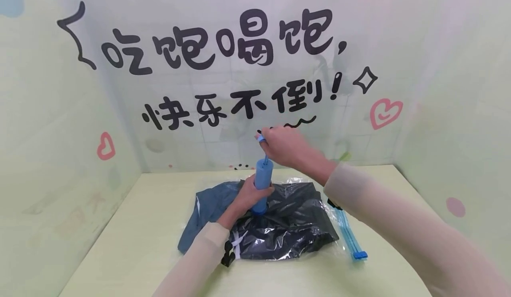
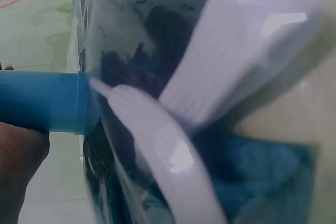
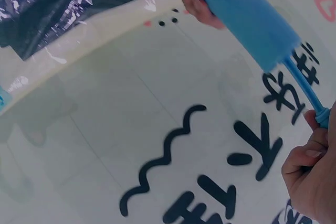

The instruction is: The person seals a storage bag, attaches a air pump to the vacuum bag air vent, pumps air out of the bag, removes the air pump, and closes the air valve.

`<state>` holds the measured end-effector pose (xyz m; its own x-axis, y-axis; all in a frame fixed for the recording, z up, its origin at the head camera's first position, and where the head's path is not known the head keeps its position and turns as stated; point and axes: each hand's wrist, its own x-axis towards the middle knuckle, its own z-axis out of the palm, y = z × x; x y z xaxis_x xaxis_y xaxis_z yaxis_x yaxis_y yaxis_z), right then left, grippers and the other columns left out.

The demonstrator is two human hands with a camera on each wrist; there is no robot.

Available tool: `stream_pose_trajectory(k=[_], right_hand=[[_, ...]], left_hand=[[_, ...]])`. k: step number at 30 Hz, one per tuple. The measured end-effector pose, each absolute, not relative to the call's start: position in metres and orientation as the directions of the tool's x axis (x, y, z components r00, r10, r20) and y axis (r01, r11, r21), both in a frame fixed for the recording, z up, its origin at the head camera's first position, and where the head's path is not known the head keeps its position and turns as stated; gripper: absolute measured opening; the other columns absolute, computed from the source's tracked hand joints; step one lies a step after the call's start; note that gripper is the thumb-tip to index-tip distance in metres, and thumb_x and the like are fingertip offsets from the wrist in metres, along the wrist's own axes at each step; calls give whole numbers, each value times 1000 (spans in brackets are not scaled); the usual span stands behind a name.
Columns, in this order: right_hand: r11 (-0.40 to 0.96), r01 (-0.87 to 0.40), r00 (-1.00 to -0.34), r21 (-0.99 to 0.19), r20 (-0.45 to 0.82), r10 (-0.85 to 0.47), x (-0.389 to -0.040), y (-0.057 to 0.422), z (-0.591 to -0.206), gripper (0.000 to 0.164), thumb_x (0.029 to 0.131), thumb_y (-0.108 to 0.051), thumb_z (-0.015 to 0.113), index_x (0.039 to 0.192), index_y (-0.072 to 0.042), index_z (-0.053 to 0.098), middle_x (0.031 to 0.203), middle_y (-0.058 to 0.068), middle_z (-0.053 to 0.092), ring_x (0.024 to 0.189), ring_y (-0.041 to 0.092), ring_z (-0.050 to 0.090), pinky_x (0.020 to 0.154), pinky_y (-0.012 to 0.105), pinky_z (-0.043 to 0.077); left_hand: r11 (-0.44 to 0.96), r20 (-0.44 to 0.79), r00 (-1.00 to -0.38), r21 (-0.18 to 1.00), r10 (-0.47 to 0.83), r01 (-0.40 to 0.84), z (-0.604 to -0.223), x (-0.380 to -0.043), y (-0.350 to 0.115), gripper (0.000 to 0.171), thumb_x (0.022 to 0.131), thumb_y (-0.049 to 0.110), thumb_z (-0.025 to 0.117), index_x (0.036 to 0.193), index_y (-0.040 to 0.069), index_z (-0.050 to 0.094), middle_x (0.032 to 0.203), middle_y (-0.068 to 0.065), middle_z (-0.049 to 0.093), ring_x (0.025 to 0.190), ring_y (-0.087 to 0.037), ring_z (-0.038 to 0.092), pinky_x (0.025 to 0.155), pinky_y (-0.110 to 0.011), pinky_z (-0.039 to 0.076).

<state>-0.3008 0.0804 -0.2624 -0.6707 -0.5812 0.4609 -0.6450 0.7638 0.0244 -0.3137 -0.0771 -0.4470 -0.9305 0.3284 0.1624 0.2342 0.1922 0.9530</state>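
Note:
A blue hand pump (image 1: 262,175) stands nearly upright on a clear plastic bag (image 1: 279,239) of folded dark clothes. My left hand (image 1: 249,198) grips the pump's barrel, fingers wrapped around its middle. Above it, my right hand (image 1: 285,144) holds the pump's handle, with the thin rod drawn out of the barrel. In the right wrist view the rod (image 3: 306,85) shows between barrel and handle. Through the bag, black cloth (image 1: 295,199) shows on the right and blue-grey cloth (image 1: 213,204) on the left. The pump's foot meets the bag in the left wrist view.
A light-blue zip strip (image 1: 348,228) with a blue slider (image 1: 360,255) lies at the bag's right edge. The pale table (image 1: 131,239) backs onto a printed curtain wall (image 1: 179,146). White straps (image 2: 168,150) hang close before the left wrist camera.

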Motion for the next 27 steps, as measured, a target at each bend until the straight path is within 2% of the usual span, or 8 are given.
stream_pose_trajectory(k=[8, 13, 16, 23, 27], right_hand=[[741, -670, -640, 46, 470, -608, -302, 78, -294, 40, 106, -25, 58, 70, -14, 46, 55, -1, 33, 46, 17, 37, 46, 33, 28], [724, -690, -629, 23, 476, -615, -302, 77, -305, 39, 106, -21, 58, 70, -14, 45, 55, -2, 33, 46, 17, 37, 45, 32, 28], [721, -693, -628, 11, 482, -611, -302, 76, -308, 40, 106, -20, 58, 69, -14, 44, 56, -1, 33, 46, 17, 37, 45, 32, 28], [729, -685, -640, 19, 463, -614, -303, 75, -306, 39, 105, -20, 59, 70, -13, 44, 57, -1, 33, 46, 17, 36, 45, 32, 29], [732, -680, -654, 42, 418, -631, -304, 75, -300, 36, 105, -21, 59, 72, -13, 47, 57, -1, 35, 47, 17, 38, 45, 32, 29]], left_hand=[[172, 189, -921, 950, 341, 259, -445, -313, -76, 28, 93, 19, 71, 114, 3, 60, 99, -7, 63, 90, -26, 59, 84, -48, 47], [151, 189, -914, 955, 358, 256, -447, -313, -76, 35, 94, 17, 71, 119, -3, 58, 100, -6, 63, 89, -25, 59, 83, -46, 47], [142, 200, -909, 953, 367, 267, -449, -313, -77, 35, 94, 16, 70, 118, -5, 57, 98, -6, 62, 88, -25, 58, 83, -46, 47], [133, 211, -906, 952, 367, 275, -447, -312, -77, 24, 94, 15, 70, 112, 3, 60, 97, -6, 62, 86, -25, 58, 81, -46, 47], [133, 207, -908, 954, 364, 271, -446, -311, -77, 25, 94, 15, 70, 113, 2, 60, 98, -6, 63, 87, -25, 58, 82, -46, 47]])
